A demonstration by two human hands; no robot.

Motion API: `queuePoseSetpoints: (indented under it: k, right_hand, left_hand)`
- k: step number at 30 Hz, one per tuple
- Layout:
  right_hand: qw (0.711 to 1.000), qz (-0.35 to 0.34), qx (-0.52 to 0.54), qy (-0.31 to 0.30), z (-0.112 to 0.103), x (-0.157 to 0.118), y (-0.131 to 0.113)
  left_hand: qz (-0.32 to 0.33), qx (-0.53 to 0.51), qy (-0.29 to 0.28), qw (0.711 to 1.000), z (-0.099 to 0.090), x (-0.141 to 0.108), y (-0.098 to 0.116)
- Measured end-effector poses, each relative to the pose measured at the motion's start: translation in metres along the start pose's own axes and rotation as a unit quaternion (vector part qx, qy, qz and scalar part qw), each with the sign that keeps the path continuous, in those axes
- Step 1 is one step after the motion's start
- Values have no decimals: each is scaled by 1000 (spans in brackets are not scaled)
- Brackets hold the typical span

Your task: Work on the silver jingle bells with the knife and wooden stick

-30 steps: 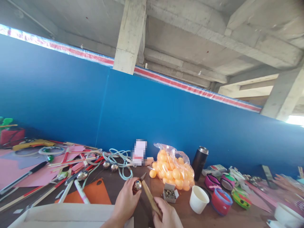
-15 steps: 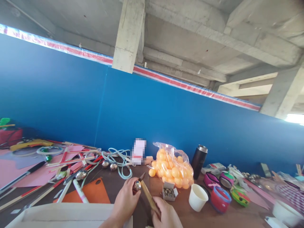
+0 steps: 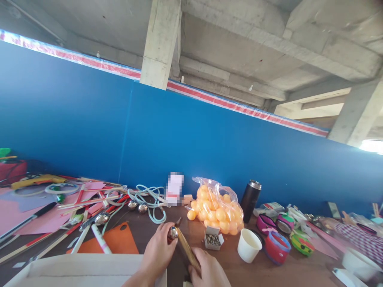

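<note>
Low in the middle of the head view, my left hand (image 3: 160,249) is closed around a small shiny silver ball (image 3: 172,234), which shows between thumb and fingers. My right hand (image 3: 208,268) grips the wooden handle of a tool (image 3: 187,249). The tool's dark pointed end lies right beside the ball; I cannot tell whether they touch. A small open box of metal pieces (image 3: 213,240) stands just beyond my right hand. Two more silver balls (image 3: 143,208) lie on the table to the left.
A clear bag of orange balls (image 3: 220,213), a black bottle (image 3: 251,199) and a white cup (image 3: 249,246) stand beyond my hands. Colourful pouches (image 3: 277,248) lie right. Sticks, an orange sheet (image 3: 119,239) and a pale blue cord (image 3: 149,199) crowd the left. A blue partition (image 3: 191,135) rises behind.
The view has shifted very slightly. Both hands keep nearly the same pose, with the tool still beside the silver ball.
</note>
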State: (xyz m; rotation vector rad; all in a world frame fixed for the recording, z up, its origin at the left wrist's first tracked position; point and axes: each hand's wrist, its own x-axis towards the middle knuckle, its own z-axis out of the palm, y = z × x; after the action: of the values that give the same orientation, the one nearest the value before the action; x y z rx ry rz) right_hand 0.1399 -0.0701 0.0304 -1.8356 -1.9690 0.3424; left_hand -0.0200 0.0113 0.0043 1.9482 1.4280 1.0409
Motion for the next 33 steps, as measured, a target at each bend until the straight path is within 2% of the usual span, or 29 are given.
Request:
queuePoseSetpoints:
  k: [33]
  right_hand:
    - [1000,0,-10,-8,-4,-2,-5]
  left_hand:
    - [1,9,-5,1000,0,-2,0]
